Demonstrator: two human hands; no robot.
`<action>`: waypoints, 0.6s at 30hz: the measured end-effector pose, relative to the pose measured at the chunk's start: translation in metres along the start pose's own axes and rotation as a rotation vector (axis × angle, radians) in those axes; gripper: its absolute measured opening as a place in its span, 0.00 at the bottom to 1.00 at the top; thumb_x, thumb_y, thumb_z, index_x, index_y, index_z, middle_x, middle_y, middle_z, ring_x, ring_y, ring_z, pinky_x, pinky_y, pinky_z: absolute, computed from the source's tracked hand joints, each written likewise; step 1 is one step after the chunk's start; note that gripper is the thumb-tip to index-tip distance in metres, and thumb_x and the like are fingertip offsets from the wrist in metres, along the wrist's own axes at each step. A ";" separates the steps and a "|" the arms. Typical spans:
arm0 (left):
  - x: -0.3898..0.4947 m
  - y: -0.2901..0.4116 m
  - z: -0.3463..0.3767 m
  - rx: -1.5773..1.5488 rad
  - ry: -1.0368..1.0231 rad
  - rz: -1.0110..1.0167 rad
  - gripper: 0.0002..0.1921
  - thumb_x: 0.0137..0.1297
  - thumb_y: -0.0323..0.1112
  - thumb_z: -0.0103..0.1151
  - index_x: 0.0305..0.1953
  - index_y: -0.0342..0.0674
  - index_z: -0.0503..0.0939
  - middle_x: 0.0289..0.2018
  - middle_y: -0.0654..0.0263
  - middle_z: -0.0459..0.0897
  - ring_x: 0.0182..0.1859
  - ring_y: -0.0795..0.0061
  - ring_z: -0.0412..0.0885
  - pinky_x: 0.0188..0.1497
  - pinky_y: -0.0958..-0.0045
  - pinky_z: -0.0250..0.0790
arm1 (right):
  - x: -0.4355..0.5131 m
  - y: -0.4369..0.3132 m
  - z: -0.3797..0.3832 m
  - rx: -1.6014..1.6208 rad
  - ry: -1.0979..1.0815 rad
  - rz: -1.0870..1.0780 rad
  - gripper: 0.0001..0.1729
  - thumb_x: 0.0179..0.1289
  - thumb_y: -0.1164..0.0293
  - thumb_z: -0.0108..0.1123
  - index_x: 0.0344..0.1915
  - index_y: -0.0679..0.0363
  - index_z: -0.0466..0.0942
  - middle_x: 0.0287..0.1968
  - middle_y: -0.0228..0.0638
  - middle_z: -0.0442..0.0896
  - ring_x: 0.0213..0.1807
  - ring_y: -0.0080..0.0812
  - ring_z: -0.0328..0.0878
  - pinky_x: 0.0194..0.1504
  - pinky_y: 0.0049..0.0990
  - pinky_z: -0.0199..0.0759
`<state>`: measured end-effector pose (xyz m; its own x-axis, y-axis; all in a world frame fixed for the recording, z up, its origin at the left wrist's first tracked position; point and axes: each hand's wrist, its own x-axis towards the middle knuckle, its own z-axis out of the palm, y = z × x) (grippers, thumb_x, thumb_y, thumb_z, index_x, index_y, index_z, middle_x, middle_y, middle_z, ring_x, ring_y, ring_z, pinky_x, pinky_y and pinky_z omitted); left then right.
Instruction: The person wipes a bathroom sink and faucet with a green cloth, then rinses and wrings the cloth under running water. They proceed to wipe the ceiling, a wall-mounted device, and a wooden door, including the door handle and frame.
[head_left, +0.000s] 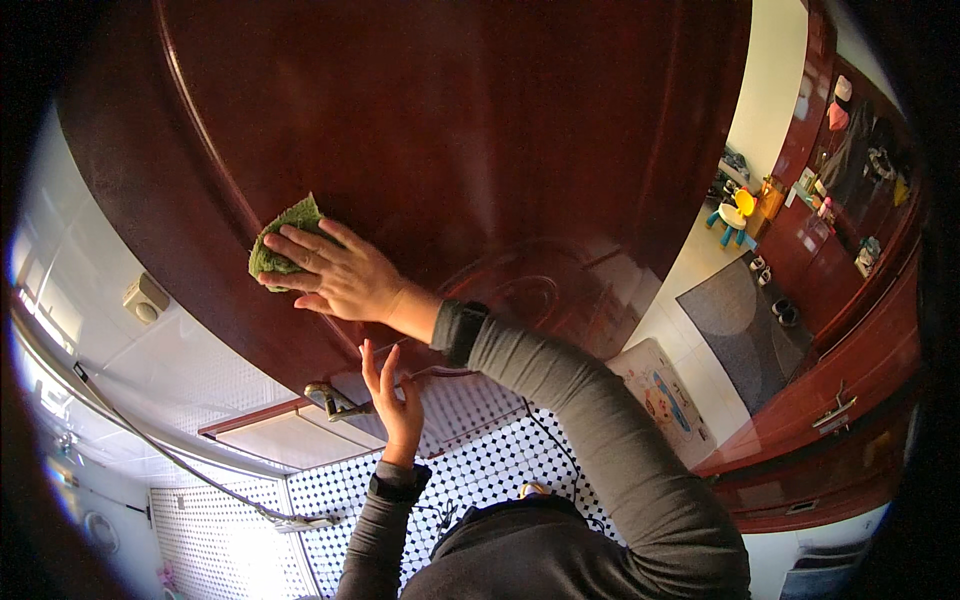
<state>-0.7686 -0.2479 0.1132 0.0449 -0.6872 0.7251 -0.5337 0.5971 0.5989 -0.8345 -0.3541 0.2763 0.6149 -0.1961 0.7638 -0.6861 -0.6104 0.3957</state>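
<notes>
My right hand (349, 281) lies flat over a green cloth (285, 244), pressing it to the face of a dark red-brown wooden door (480, 135). The cloth sits beside a raised moulding line, and part of it is hidden under my fingers. Lower down, my left hand (397, 409) is raised with its fingers apart and holds nothing. It is close to the metal lever handle (334, 401) of the door; whether it touches the door I cannot tell. Dark bands circle both my wrists.
Black-and-white tiles (487, 450) cover the floor, with a black cable (559, 442) across them. A switch (146, 298) is on the left wall. Beyond the door's right edge are a patterned mat (664, 397), a grey mat (742, 330), shoes (784, 311) and a child's chair (731, 217).
</notes>
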 end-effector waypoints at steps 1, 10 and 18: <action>0.001 0.002 0.004 0.003 -0.011 0.007 0.27 0.53 0.16 0.46 0.56 0.41 0.73 0.68 0.50 0.55 0.71 0.47 0.50 0.70 0.54 0.44 | -0.006 0.014 -0.004 0.021 0.065 -0.021 0.39 0.59 0.44 0.52 0.69 0.29 0.51 0.74 0.30 0.46 0.74 0.36 0.43 0.71 0.49 0.30; -0.006 0.003 0.012 0.003 -0.030 -0.036 0.28 0.54 0.15 0.43 0.58 0.40 0.72 0.68 0.53 0.55 0.71 0.53 0.51 0.70 0.56 0.45 | -0.167 0.231 -0.096 -0.129 0.627 1.086 0.42 0.70 0.47 0.33 0.72 0.62 0.39 0.72 0.55 0.42 0.73 0.59 0.36 0.69 0.58 0.22; -0.017 -0.002 0.001 -0.013 -0.059 -0.087 0.27 0.55 0.16 0.45 0.58 0.39 0.71 0.66 0.51 0.59 0.69 0.52 0.57 0.69 0.58 0.49 | -0.154 0.118 -0.014 0.019 0.512 1.044 0.39 0.70 0.61 0.38 0.72 0.63 0.35 0.72 0.61 0.34 0.73 0.63 0.28 0.69 0.56 0.18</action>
<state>-0.7689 -0.2379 0.0990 0.0404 -0.7593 0.6495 -0.5189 0.5395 0.6631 -1.0155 -0.3853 0.2120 -0.4782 -0.2807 0.8322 -0.7578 -0.3471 -0.5525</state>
